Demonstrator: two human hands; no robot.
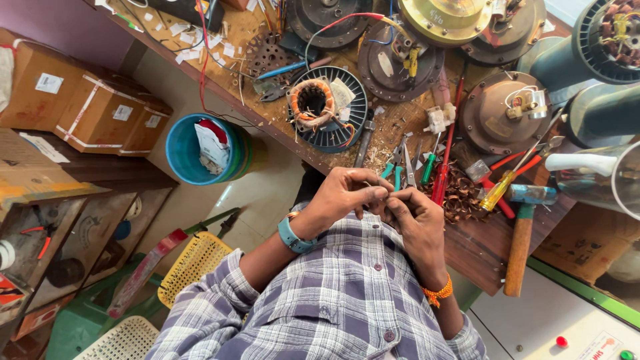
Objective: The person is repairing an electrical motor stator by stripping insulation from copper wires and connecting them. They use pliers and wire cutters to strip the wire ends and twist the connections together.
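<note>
My left hand (341, 198), with a blue watch on its wrist, and my right hand (415, 220), with an orange thread band, meet in front of my checked shirt at the workbench's (477, 250) near edge. The fingertips of both pinch a small thin piece that looks like wire (368, 184); most of it is hidden by the fingers. Just beyond the hands lie teal-handled pliers (395, 168) and a heap of copper wire scraps (461, 198). A black fan stator with a copper winding (325, 107) sits further back on the bench.
Red (445, 157) and yellow (501, 190) screwdrivers and a wooden-handled hammer (521, 243) lie to the right. Round motor housings (503, 113) crowd the back. A blue bucket (190, 157), cardboard boxes (100, 113) and a yellow basket (195, 261) stand left, below the bench.
</note>
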